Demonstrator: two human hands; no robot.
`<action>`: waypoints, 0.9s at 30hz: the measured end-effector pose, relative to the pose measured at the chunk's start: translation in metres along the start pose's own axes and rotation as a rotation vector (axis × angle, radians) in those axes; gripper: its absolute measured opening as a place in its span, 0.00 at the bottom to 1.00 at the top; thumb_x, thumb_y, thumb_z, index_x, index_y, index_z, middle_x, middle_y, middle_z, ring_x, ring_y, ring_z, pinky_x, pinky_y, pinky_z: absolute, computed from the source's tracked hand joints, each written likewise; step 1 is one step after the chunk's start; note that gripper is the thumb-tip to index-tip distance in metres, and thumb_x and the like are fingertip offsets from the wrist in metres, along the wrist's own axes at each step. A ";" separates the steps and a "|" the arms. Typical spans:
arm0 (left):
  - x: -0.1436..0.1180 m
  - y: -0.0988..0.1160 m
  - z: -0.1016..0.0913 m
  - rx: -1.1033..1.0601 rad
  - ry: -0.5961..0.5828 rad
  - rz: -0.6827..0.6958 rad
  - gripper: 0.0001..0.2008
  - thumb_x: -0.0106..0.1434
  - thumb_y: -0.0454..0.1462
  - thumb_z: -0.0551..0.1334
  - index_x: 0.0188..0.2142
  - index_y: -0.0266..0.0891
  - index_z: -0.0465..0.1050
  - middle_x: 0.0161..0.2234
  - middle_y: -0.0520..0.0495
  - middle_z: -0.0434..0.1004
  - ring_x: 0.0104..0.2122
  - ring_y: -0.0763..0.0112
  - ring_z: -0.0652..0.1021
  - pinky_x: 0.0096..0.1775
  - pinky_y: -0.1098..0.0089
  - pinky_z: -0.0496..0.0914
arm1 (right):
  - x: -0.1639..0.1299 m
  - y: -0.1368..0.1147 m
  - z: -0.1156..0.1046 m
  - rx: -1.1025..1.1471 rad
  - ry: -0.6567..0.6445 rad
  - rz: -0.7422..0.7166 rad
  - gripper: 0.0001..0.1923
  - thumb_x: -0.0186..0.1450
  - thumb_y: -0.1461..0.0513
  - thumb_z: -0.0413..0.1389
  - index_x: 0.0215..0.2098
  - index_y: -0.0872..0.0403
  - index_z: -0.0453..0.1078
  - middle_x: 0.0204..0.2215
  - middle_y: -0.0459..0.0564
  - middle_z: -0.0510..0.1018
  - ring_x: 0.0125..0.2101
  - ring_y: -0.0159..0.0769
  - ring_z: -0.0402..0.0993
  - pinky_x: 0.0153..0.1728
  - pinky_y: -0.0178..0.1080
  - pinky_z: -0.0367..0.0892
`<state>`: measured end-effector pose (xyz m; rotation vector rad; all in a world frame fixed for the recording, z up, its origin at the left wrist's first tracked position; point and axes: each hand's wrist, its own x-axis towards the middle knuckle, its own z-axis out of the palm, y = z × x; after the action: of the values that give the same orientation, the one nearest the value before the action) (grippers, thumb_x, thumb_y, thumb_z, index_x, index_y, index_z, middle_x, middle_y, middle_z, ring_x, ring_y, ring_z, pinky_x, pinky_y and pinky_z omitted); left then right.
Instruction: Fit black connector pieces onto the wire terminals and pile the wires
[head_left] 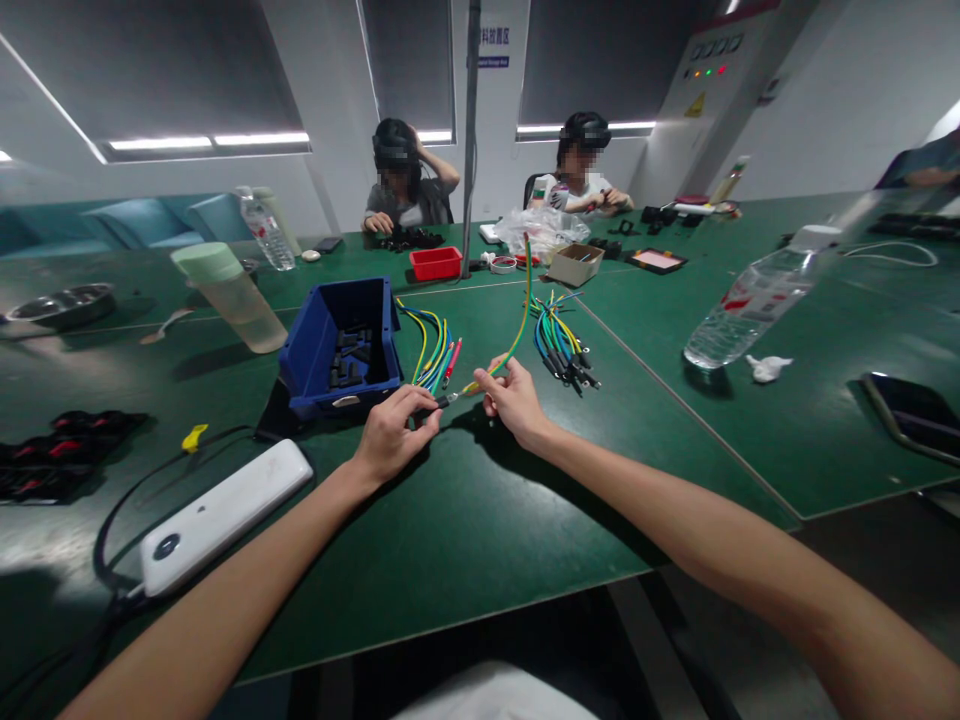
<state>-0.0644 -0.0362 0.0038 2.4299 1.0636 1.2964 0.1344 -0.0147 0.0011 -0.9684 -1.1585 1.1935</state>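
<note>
Between thumb and fingers, my left hand (396, 432) pinches a small black sleeve (442, 402). My right hand (513, 402) is closed on a yellow-green wire (523, 320), whose free length curves upward. The wire's metal terminal (454, 396) points left and meets the sleeve's end; whether it is inside, I cannot tell. Just beyond my left hand lies a bundle of coloured wires (429, 340), with a red piece among them. To the right of my right hand is another bundle of wires (559, 340) with black ends and ring terminals.
A blue bin (300, 345) holding black sleeves stands at left, near a white power bank (225, 515) with a cable. Bottles (757, 300) (229, 300), a phone (915, 412), a red tray (435, 264) and a small box (576, 265) surround the area. Two people sit opposite.
</note>
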 end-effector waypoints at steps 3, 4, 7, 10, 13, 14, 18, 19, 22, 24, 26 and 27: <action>0.000 0.000 0.000 -0.003 -0.001 -0.003 0.03 0.59 0.32 0.61 0.34 0.38 0.71 0.36 0.46 0.74 0.35 0.71 0.76 0.35 0.72 0.72 | -0.001 0.000 0.001 -0.005 0.000 -0.006 0.21 0.55 0.49 0.60 0.34 0.51 0.55 0.13 0.34 0.66 0.09 0.24 0.60 0.11 0.26 0.51; 0.000 -0.001 0.000 -0.003 -0.001 -0.004 0.02 0.59 0.32 0.61 0.34 0.38 0.71 0.36 0.46 0.74 0.35 0.71 0.76 0.35 0.71 0.72 | -0.001 0.000 0.001 -0.004 -0.001 -0.009 0.21 0.55 0.50 0.60 0.34 0.51 0.55 0.13 0.34 0.66 0.09 0.24 0.59 0.11 0.26 0.51; 0.000 -0.001 0.001 0.001 -0.001 -0.004 0.03 0.59 0.32 0.61 0.34 0.38 0.71 0.36 0.46 0.74 0.35 0.71 0.76 0.36 0.72 0.72 | 0.000 0.001 0.001 0.001 -0.007 -0.016 0.20 0.56 0.50 0.60 0.34 0.51 0.55 0.13 0.34 0.67 0.09 0.24 0.59 0.10 0.26 0.51; 0.000 -0.001 0.001 0.004 -0.008 -0.001 0.03 0.59 0.33 0.61 0.34 0.38 0.71 0.36 0.46 0.74 0.35 0.71 0.76 0.35 0.71 0.72 | -0.001 0.002 0.001 0.005 -0.014 -0.021 0.20 0.56 0.51 0.60 0.34 0.51 0.55 0.14 0.35 0.68 0.09 0.24 0.59 0.10 0.26 0.52; 0.000 -0.001 0.000 0.005 -0.017 0.000 0.02 0.59 0.33 0.61 0.34 0.38 0.71 0.36 0.46 0.74 0.36 0.71 0.76 0.35 0.72 0.72 | -0.001 0.002 0.001 0.011 -0.016 -0.024 0.20 0.56 0.51 0.60 0.35 0.50 0.55 0.15 0.35 0.69 0.09 0.24 0.59 0.10 0.26 0.52; 0.000 0.000 0.000 0.006 -0.020 0.000 0.02 0.59 0.33 0.61 0.34 0.38 0.71 0.36 0.46 0.74 0.35 0.71 0.76 0.35 0.72 0.72 | -0.002 0.002 0.001 0.013 -0.016 -0.025 0.20 0.56 0.51 0.60 0.35 0.50 0.55 0.15 0.36 0.70 0.09 0.24 0.59 0.10 0.26 0.52; 0.000 0.000 0.000 0.008 -0.027 -0.003 0.02 0.60 0.33 0.60 0.34 0.38 0.71 0.36 0.46 0.74 0.36 0.71 0.76 0.36 0.71 0.72 | -0.003 0.002 0.002 0.013 -0.015 -0.028 0.20 0.56 0.51 0.60 0.34 0.50 0.55 0.16 0.37 0.71 0.09 0.24 0.59 0.10 0.26 0.52; 0.000 0.000 -0.001 0.009 -0.027 -0.003 0.02 0.60 0.33 0.60 0.34 0.38 0.71 0.36 0.46 0.74 0.36 0.71 0.76 0.36 0.71 0.72 | -0.003 0.002 0.002 0.013 -0.013 -0.029 0.20 0.56 0.51 0.60 0.35 0.50 0.54 0.16 0.37 0.72 0.09 0.24 0.59 0.10 0.26 0.52; 0.000 0.000 -0.001 0.008 -0.033 0.000 0.03 0.60 0.33 0.60 0.34 0.38 0.71 0.36 0.46 0.74 0.36 0.71 0.76 0.37 0.71 0.72 | -0.003 0.002 0.002 0.008 -0.007 -0.026 0.20 0.56 0.51 0.60 0.35 0.50 0.55 0.16 0.37 0.71 0.09 0.24 0.59 0.11 0.26 0.52; 0.000 0.000 -0.001 0.007 -0.036 0.002 0.03 0.59 0.33 0.60 0.35 0.38 0.71 0.36 0.46 0.74 0.36 0.71 0.76 0.37 0.71 0.72 | -0.003 0.003 0.002 0.002 -0.003 -0.023 0.21 0.56 0.50 0.60 0.35 0.50 0.55 0.16 0.36 0.71 0.09 0.24 0.59 0.10 0.26 0.52; 0.000 0.000 -0.001 0.007 -0.036 0.003 0.03 0.59 0.33 0.60 0.34 0.38 0.71 0.36 0.46 0.74 0.36 0.71 0.76 0.36 0.71 0.72 | -0.004 0.003 0.003 -0.002 0.000 -0.020 0.21 0.56 0.50 0.60 0.35 0.51 0.55 0.16 0.36 0.70 0.09 0.24 0.59 0.10 0.26 0.52; 0.000 0.000 -0.001 0.007 -0.036 0.003 0.03 0.59 0.33 0.60 0.34 0.38 0.71 0.36 0.46 0.74 0.36 0.71 0.76 0.36 0.71 0.72 | -0.004 0.002 0.003 -0.001 -0.002 -0.020 0.21 0.56 0.50 0.60 0.35 0.51 0.55 0.16 0.36 0.70 0.09 0.24 0.59 0.10 0.26 0.52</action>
<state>-0.0648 -0.0363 0.0048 2.4506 1.0575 1.2472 0.1312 -0.0184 -0.0013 -0.9546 -1.1684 1.1784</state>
